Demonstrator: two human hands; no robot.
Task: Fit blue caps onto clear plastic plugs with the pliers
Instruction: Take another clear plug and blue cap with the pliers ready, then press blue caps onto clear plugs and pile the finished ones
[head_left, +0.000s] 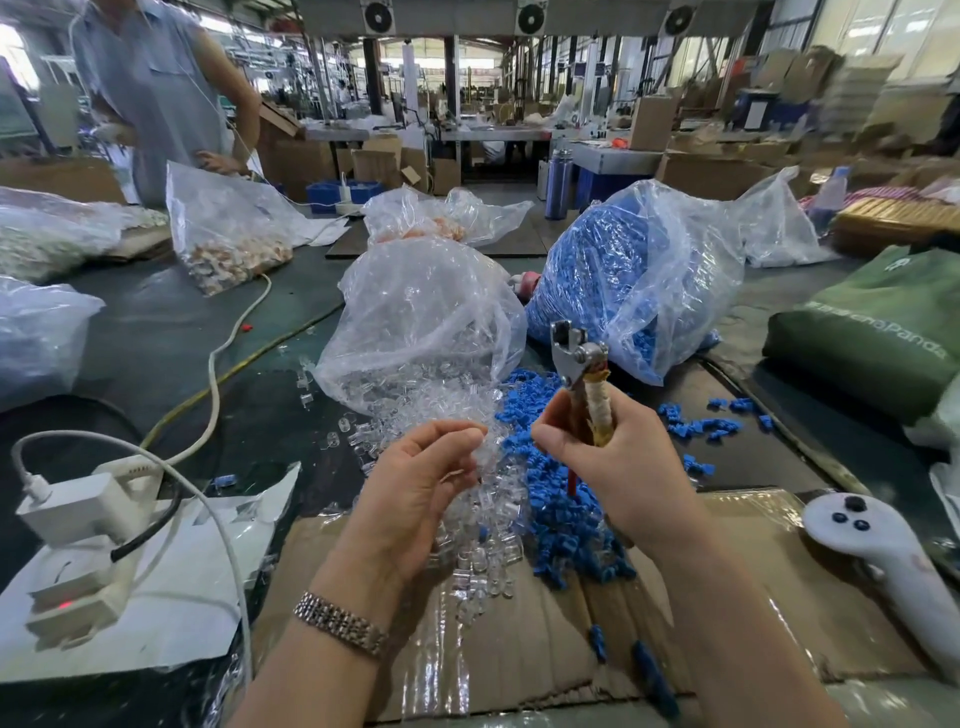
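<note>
Between the two sets of fingertips there is a narrow gap over the loose parts. Our left hand (415, 483) is palm-up with fingers curled, thumb and forefinger pinched at the tip; something clear may sit in the pinch, but against the clear pile behind it we cannot tell. Our right hand (608, 462) is wrapped round the tape-bound handles of the pliers (582, 374), metal head pointing up and away from the fingers; nothing visible sits in the head.

Just below and beyond the left fingers: the heap of clear plastic plugs (467, 519), spilling from an open clear bag (421, 312). Under the right fingers and touching that heap: the spill of blue caps (561, 514), fed from a larger bag of blue caps (634, 270) further out. Both heaps lie partly on flattened cardboard (519, 649) nearer us.

Progress, as we judge it: early or mid-batch. No separate pile of capped plugs shows; a fleck of blue among the clear plugs might be one finished piece, uncertain. Large stocks of both parts remain.

Further out: a white handheld controller (883, 551) to the right, a power strip (78, 597) to the left. The plier handles' lower ends are hidden by the right palm.
</note>
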